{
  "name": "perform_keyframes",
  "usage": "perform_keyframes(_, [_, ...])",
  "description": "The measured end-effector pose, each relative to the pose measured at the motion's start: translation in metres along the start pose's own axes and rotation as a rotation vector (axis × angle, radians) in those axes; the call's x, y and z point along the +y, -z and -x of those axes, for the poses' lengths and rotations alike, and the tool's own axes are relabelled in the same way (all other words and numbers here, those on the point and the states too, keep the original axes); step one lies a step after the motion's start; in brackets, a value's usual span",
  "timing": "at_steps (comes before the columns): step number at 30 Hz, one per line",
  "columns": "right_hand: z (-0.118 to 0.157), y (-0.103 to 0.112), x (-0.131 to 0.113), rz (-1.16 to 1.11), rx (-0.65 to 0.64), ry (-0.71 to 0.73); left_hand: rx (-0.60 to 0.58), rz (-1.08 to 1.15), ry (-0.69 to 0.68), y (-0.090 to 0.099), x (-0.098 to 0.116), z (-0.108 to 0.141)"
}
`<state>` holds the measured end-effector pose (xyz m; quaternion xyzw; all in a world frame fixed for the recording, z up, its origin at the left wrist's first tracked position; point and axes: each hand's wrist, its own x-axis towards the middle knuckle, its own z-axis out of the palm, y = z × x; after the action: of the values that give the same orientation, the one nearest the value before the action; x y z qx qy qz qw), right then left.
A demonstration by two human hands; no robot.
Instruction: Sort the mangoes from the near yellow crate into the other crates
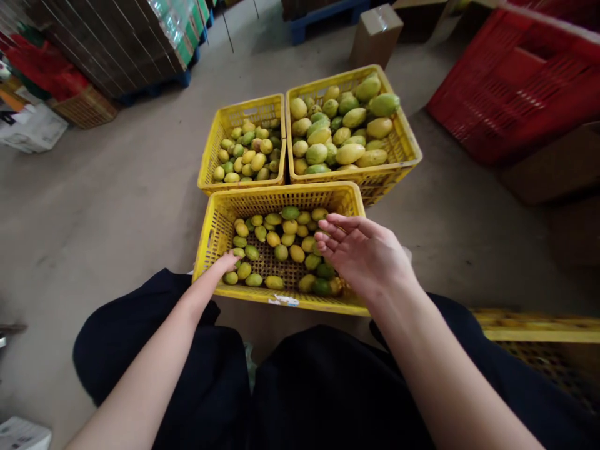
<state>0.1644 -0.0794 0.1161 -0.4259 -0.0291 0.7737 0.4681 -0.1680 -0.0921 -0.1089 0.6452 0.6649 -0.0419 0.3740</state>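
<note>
In front of my knees stands a yellow plastic crate (323, 305) with a loose layer of yellow-green lemons (297, 254) on its dark slatted bottom. My left hand (229, 260) reaches in over the near left side, its fingers bent around a small greenish lemon (239, 252); part of the fingers is hidden. Over the right side of the crate, my right hand (368, 253) is turned palm up with fingers apart, holding nothing. It covers some of the fruit beneath it.
Behind stand two more yellow crates: the left one (206, 156) with small lemons, the right one (412, 147) with larger green-yellow fruit. A big red crate (506, 81) is at the right, a cardboard box (377, 37) at the back. Another yellow crate (539, 328) lies beside my right leg.
</note>
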Motion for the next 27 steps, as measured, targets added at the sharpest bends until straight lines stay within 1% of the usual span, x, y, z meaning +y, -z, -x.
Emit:
perform_keyframes(2, [-0.004,-0.002,0.005,0.028,0.018,-0.007,-0.007,0.001,-0.01,0.013,0.005,0.004])
perform_keyframes(4, [-0.01,-0.004,0.014,0.073,0.042,-0.017,-0.006,0.009,-0.047,0.032,0.019,0.013])
perform_keyframes(6, [-0.015,-0.007,0.027,0.14,0.085,-0.012,0.003,0.035,-0.126,0.056,0.046,0.032])
perform_keyframes(7, [-0.018,-0.009,0.035,0.184,0.112,-0.016,-0.013,0.063,-0.222,0.069,0.062,0.045])
perform_keyframes(8, [-0.019,-0.011,0.043,0.229,0.14,-0.035,-0.024,0.111,-0.304,0.082,0.08,0.06])
perform_keyframes(10, [-0.02,-0.015,0.058,0.289,0.158,-0.124,-0.034,0.248,-0.386,0.107,0.114,0.09])
perform_keyframes(11, [-0.018,-0.017,0.064,0.295,0.13,-0.187,-0.033,0.307,-0.408,0.118,0.128,0.102])
perform_keyframes(12, [-0.017,-0.019,0.069,0.289,0.074,-0.251,-0.014,0.332,-0.433,0.126,0.138,0.109])
perform_keyframes(13, [-0.015,-0.021,0.071,0.275,0.008,-0.304,0.025,0.336,-0.447,0.132,0.143,0.112])
perform_keyframes(14, [-0.012,-0.022,0.072,0.258,-0.051,-0.339,0.07,0.318,-0.448,0.135,0.143,0.109])
perform_keyframes(15, [-0.01,-0.022,0.071,0.244,-0.093,-0.358,0.119,0.275,-0.431,0.135,0.138,0.101])
perform_keyframes(16, [-0.008,-0.021,0.067,0.228,-0.108,-0.36,0.163,0.208,-0.388,0.13,0.129,0.089])
perform_keyframes(17, [-0.007,-0.02,0.063,0.205,-0.099,-0.343,0.185,0.132,-0.327,0.122,0.118,0.074])
perform_keyframes(19, [-0.006,-0.016,0.05,0.134,-0.039,-0.268,0.179,-0.11,-0.126,0.095,0.093,0.043])
perform_keyframes(20, [-0.006,-0.014,0.043,0.096,-0.006,-0.23,0.142,-0.153,-0.087,0.078,0.081,0.029])
perform_keyframes(22, [-0.006,-0.007,0.029,0.018,0.065,-0.162,0.087,-0.196,-0.048,0.04,0.062,0.007])
perform_keyframes(24, [-0.005,-0.001,0.016,-0.052,0.121,-0.114,0.058,-0.219,-0.024,0.007,0.049,-0.008])
perform_keyframes(26, [-0.002,0.005,0.008,-0.099,0.157,-0.082,0.035,-0.225,-0.007,-0.017,0.042,-0.022])
perform_keyframes(27, [-0.001,0.007,0.004,-0.112,0.167,-0.072,0.022,-0.221,0.0,-0.025,0.039,-0.029])
